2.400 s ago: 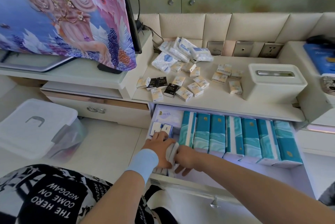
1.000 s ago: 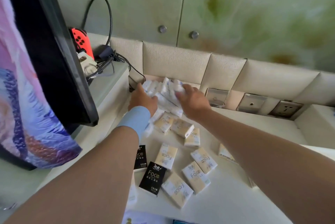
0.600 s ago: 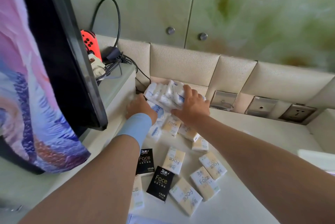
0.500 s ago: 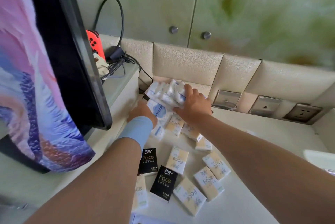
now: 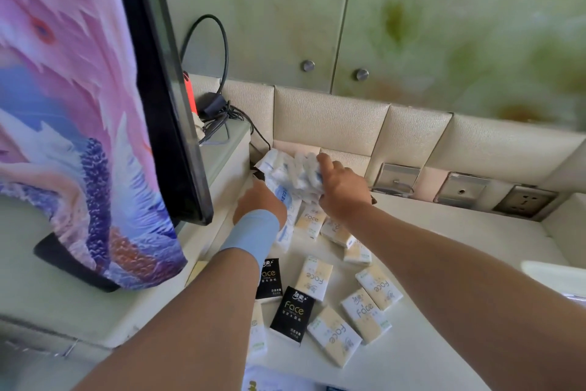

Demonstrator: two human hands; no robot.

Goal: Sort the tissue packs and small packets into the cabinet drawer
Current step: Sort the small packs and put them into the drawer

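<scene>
A bundle of white-and-blue soft plastic tissue packs (image 5: pixel 287 172) is held up at the back left corner of the pale counter top (image 5: pixel 444 264), at about eleven o'clock from the scattered packets. It is gripped from its three o'clock side by the right hand (image 5: pixel 341 191), with the fingers curled over the top edge of the packs. At the bundle's seven o'clock the left hand (image 5: pixel 258 200) is set against the packs. Its fingers are hidden beneath them, so its grip cannot be told. A light blue wristband (image 5: pixel 253 232) is worn on that arm.

Below the hands, at six o'clock, small cream paper-wrapped packets marked "Face" (image 5: pixel 314 278) are spread flat on the counter top, some touching, some apart. Two black packets of the same shape (image 5: pixel 293 313) are seen at the seven o'clock side of that spread, just beside the left forearm.

At nine o'clock a black flat screen (image 5: pixel 165 99) is draped with a pink-and-blue printed cloth (image 5: pixel 73 105). Black cables (image 5: pixel 218 115) are bunched behind it. At three o'clock of the bundle, metal wall sockets (image 5: pixel 461 189) are set into the cream padded back panel (image 5: pixel 329 119). At twelve o'clock, two round metal knobs (image 5: pixel 307 65) are seen on green cabinet doors.
</scene>
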